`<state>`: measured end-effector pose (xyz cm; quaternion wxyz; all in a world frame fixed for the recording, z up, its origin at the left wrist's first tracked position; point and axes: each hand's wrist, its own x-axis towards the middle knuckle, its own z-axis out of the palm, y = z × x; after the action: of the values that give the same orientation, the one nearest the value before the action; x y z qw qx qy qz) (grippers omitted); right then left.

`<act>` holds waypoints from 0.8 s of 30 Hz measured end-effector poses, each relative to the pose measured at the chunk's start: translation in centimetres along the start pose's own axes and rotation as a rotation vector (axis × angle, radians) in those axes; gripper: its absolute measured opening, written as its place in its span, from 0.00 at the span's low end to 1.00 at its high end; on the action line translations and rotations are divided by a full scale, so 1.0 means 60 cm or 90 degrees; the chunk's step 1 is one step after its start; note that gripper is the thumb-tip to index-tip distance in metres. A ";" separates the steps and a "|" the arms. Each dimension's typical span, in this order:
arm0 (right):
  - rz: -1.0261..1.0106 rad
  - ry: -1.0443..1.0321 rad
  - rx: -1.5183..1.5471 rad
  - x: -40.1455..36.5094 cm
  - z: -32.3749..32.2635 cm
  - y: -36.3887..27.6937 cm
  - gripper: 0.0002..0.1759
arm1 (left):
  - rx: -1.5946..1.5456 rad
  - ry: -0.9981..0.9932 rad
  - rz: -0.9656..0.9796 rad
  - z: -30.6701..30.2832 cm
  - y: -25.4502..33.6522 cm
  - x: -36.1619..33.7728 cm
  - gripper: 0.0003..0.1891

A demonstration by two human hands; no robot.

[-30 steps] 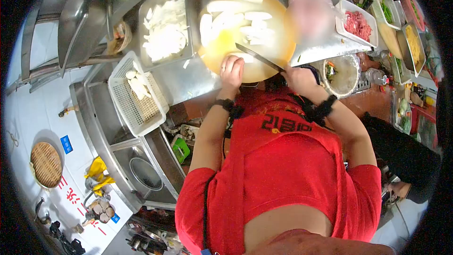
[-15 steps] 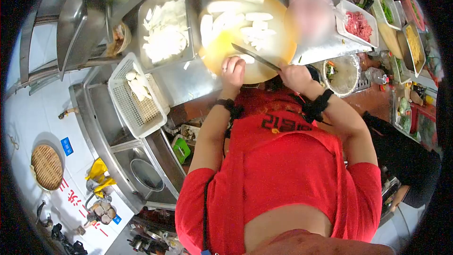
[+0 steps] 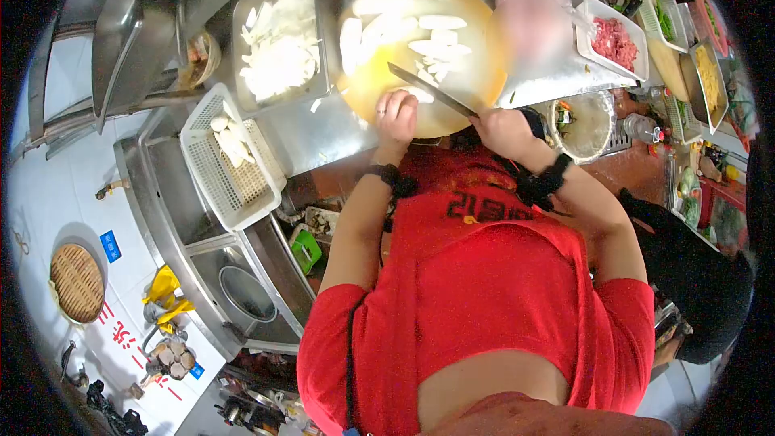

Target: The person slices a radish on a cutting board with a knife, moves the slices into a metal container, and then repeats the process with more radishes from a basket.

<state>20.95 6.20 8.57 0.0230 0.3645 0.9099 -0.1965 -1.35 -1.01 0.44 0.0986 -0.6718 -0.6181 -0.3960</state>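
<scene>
On the round yellowish cutting board lie several white, peeled vegetable pieces, and a group of slices sits right of centre. My right hand is wrapped round the handle of a knife, whose blade points up and left over the board. My left hand rests at the board's near edge with its fingers curled on a white piece, just below the blade. A metal tray left of the board holds a heap of cut white pieces.
A white basket with white vegetables stands at the left beside the sinks. To the right are a pink plastic bag, a white tray of red meat and a lined bin. Another person in black is behind at the right.
The knife and my right hand have shifted slightly left. The whole view has moved a little, and the person in black has changed position.
</scene>
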 end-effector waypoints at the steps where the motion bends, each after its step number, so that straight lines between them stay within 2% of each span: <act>1: 0.012 -0.023 -0.017 0.005 0.019 -0.002 0.13 | -0.009 -0.009 0.002 0.000 -0.003 -0.004 0.09; 5: 0.015 -0.083 -0.047 0.015 0.010 0.009 0.13 | -0.016 -0.007 0.013 0.002 -0.008 0.000 0.09; 9: 0.013 -0.031 -0.003 0.004 -0.025 -0.009 0.13 | -0.008 -0.009 0.004 0.006 -0.006 -0.005 0.09; 11: 0.022 -0.046 -0.012 0.009 0.027 0.000 0.13 | 0.006 -0.012 0.006 0.004 -0.005 -0.001 0.08; 17: 0.031 -0.052 -0.003 0.015 -0.005 0.000 0.13 | -0.022 0.006 0.020 0.007 -0.010 -0.002 0.09; 19: 0.004 -0.007 0.013 0.007 -0.004 -0.008 0.14 | -0.018 -0.004 0.001 0.004 -0.003 -0.003 0.09; 24: 0.002 -0.046 -0.053 0.024 0.019 0.000 0.15 | -0.018 -0.019 0.012 -0.002 -0.007 -0.001 0.09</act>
<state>19.78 6.72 7.24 0.0711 0.3574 0.9153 -0.1717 -1.79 -1.04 0.31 0.0833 -0.6851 -0.6072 -0.3937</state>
